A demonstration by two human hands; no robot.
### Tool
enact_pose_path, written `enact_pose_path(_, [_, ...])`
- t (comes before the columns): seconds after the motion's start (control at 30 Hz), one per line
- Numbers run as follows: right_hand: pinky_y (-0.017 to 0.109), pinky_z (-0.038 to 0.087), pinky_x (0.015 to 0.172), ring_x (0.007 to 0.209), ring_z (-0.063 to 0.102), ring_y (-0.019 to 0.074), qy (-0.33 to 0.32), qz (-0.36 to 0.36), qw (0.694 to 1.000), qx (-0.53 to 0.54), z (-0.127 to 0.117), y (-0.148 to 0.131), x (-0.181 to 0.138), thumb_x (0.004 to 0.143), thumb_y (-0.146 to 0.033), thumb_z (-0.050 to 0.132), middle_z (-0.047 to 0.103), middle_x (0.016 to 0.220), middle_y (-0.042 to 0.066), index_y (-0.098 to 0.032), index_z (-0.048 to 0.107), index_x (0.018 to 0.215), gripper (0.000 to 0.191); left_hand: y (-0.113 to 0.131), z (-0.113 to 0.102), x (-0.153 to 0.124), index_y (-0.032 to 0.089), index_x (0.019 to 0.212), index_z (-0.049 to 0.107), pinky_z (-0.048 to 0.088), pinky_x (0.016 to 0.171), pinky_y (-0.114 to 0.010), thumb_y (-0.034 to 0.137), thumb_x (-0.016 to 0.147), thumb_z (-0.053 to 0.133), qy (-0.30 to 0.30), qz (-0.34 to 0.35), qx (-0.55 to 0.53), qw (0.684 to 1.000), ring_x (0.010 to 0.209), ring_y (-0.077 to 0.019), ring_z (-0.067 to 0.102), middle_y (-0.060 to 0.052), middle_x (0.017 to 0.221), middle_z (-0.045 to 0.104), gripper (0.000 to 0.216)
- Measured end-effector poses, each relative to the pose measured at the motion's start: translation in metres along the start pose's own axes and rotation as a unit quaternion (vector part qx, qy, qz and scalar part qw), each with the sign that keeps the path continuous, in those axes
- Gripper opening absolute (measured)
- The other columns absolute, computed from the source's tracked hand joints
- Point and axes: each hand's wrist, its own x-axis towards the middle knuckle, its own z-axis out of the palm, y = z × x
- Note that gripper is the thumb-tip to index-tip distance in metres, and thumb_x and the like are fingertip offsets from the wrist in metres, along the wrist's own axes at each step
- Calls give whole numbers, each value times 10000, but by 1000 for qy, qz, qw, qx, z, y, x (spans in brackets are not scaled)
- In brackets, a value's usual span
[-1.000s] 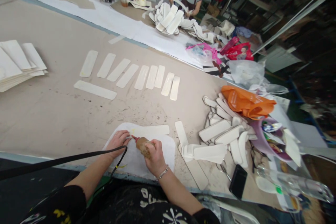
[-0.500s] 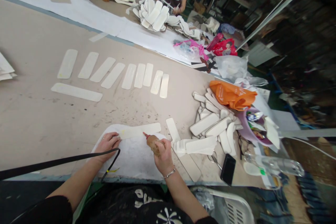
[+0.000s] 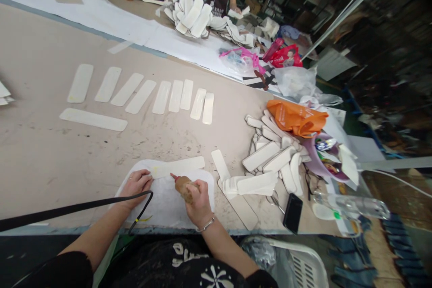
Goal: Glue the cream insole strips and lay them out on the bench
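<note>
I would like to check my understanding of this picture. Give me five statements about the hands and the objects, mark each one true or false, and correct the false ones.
1. The left hand grips the brown bottle. False: the right hand holds it.
2. The left hand's fingers are at one end of a pale strip. True.
3. The black phone lies inside the purple bin. False: it lies on the table.
4. An orange bag lies beside a pile of pale pieces. True.
5. The clear bottle stands upright. False: it lies on its side.
</note>
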Motion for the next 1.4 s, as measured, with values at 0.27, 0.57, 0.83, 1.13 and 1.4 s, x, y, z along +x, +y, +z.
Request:
enact_pose_path(0.27, [405,511,818,962,475,218,14,14,1000,-20,-16,15,2,704,-21,521,424,1056,75,-229,530,1168,509,3,-5,4,224,798,665,516,861,-444,320,833,530,-7,-4,-24,1000,959,-252,586,-94,988,628,170])
enact_pose_path(0.57, [451,488,877,1012,465,231,43,44,997,-38,-33,32,7,754,-45,546,409,1093,83,-236,479,1220,509,4,-3,4,232,792,657,525,846,-441,324,838,528,13,-1,-25,1000,940,-254,596,-92,966,630,165])
enact_pose_path(0.83, [388,510,817,974,489,213,9,-5,1000,-18,-1,18,18,707,-39,538,441,1077,64,-247,540,1145,485,-5,2,0,228,836,655,513,870,-436,302,842,535,2,18,-8,1000,962,-247,594,-95,1004,627,141])
enact_pose_path(1.13, [457,487,893,1029,474,237,58,49,995,-64,-48,54,6,797,-104,584,423,1113,98,-224,528,1191,416,-3,1,2,219,797,664,521,857,-427,357,844,525,10,-3,-22,1000,937,-240,603,-87,967,646,201])
enact_pose_path(1.4, [475,485,892,1019,483,244,75,76,991,-85,-51,66,12,804,-128,603,428,1091,90,-225,520,1197,413,-5,2,0,218,810,676,508,873,-422,351,855,526,3,6,-18,1000,958,-242,590,-90,995,634,205])
